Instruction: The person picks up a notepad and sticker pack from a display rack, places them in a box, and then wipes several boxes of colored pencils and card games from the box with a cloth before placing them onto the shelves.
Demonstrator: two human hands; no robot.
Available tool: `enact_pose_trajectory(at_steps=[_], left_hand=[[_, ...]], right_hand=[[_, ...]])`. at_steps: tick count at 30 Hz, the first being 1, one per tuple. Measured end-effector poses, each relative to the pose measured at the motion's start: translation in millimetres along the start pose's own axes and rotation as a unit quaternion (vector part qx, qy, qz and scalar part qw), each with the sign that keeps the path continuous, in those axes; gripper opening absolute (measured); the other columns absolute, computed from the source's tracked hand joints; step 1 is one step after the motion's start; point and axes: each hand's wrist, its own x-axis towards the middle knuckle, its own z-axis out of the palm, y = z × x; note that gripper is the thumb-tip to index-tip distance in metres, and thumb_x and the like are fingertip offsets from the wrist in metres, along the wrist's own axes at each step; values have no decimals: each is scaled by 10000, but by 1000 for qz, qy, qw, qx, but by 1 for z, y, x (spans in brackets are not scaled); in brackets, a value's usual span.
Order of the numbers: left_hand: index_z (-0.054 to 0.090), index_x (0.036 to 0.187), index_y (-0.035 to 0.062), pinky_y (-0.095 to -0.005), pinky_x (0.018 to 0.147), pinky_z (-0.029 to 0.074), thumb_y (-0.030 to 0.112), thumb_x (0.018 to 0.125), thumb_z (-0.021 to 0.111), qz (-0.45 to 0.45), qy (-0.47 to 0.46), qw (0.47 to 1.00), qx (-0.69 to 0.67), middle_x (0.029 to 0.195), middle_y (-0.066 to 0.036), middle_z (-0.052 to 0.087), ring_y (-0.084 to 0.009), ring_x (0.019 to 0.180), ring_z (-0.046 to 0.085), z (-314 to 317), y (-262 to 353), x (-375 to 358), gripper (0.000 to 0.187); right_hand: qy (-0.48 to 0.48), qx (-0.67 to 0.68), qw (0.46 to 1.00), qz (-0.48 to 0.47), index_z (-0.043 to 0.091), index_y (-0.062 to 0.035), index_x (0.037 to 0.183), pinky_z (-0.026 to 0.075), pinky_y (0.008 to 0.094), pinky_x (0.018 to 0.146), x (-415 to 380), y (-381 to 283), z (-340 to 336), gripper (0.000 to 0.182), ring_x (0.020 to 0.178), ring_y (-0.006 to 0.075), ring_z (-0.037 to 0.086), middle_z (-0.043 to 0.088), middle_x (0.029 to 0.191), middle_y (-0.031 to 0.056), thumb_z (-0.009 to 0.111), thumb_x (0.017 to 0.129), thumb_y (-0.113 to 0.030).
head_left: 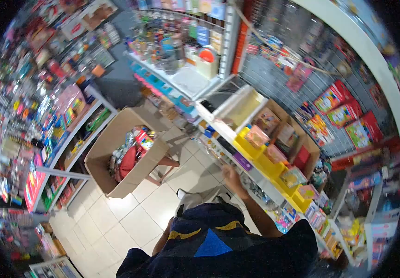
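In front of my body, my right hand point(232, 177) is raised beside the long shelf unit on the right, near a purple box point(242, 161) on its lower level. Its fingers look bent, but blur hides whether they hold anything. My left hand is out of sight; only part of that forearm point(162, 238) shows beside my dark shirt. Yellow trays point(274, 170) with small boxed goods line the top of the shelf unit. Ahead to the left, an open cardboard box point(99, 160) holds a red item point(126, 162) and several shiny packets.
The cardboard box rests on a brown stool point(165, 167) on the tiled floor point(145, 211). Curved white shelves point(70, 143) with packed goods stand at the left. A white display counter point(188, 81) is ahead, and a wire rack with red packets point(364, 129) rises at the right.
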Motion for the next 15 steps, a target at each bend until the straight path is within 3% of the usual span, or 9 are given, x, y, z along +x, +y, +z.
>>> enact_pose_trajectory(at_steps=[1,4,6,7,11,15], left_hand=[[584,1045,43,-401,824,500,271,850,606,28,11,999,17,993,-102,632,-270,971,600,-8,-9,7,301],[588,1039,40,-398,821,502,268,847,608,119,87,988,37,982,-103,636,-269,963,605,-33,-33,32,299],[590,1035,38,-395,819,503,266,846,610,170,173,970,16,974,-103,639,-268,958,608,-48,-44,44,297],[614,945,0,-332,776,509,163,810,635,155,235,958,-56,846,-104,651,-239,858,637,-56,-27,27,212],[569,1045,10,-345,705,501,-22,806,587,187,432,869,-151,924,-119,614,-234,770,616,-106,22,-7,241],[512,1133,16,-402,883,431,2,819,589,179,538,822,-51,1070,-163,555,-312,999,543,-155,61,-38,323]], right_hand=[[-144,5,989,43,583,-35,1038,477,336,798,-4,-11,25,213,890,215,600,606,982,113,619,852,-133],[-430,-78,899,-9,590,-57,1064,480,359,811,1,-80,72,225,909,256,608,608,993,135,600,853,-133],[-448,-102,887,-53,597,-65,1067,480,374,822,16,-79,116,233,926,283,605,606,1014,148,598,847,-141],[-453,-113,882,-71,601,-69,1069,480,381,828,24,-75,136,237,935,296,604,605,1024,154,597,845,-145],[-441,-85,876,-178,620,-48,1021,485,379,803,79,-124,191,192,914,302,614,629,1003,149,582,850,-125],[-375,-54,909,-175,625,-31,992,499,372,750,142,-173,252,172,842,299,641,661,912,147,590,852,-126]])
